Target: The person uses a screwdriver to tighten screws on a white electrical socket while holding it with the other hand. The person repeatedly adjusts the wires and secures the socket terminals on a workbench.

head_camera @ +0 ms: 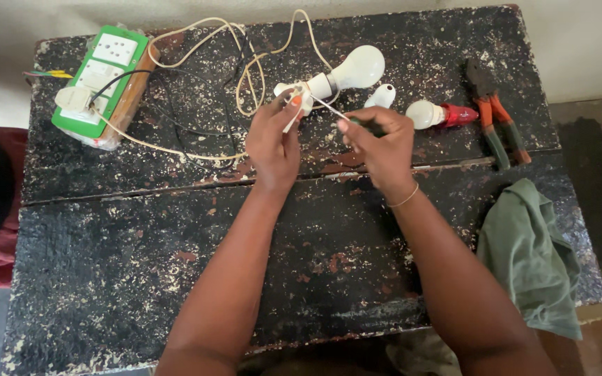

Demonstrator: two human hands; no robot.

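**Currently: screwdriver at the bulb holder**

Head view: your left hand [274, 143] is closed around the white bulb holder [299, 97], which has the large white bulb [358, 67] fitted and sits just above the counter [175, 237] near its far edge. Your right hand [379, 139] is gripping a thin screwdriver [329, 108], with the tip touching the holder. Cream cable [245, 76] runs from the holder to the plug in the green switch board [102, 83] at far left.

Judgement: you're working a terminal or cap screw on the holder. Next move needs the tip seated square in the slot and the holder held dead steady, otherwise it slips.

Nearby: loose white cap [382, 95], small bulb with red base [440, 113], orange-handled pliers [497, 115], green cloth [534, 257] at right edge. Can't tell if the board is switched on.
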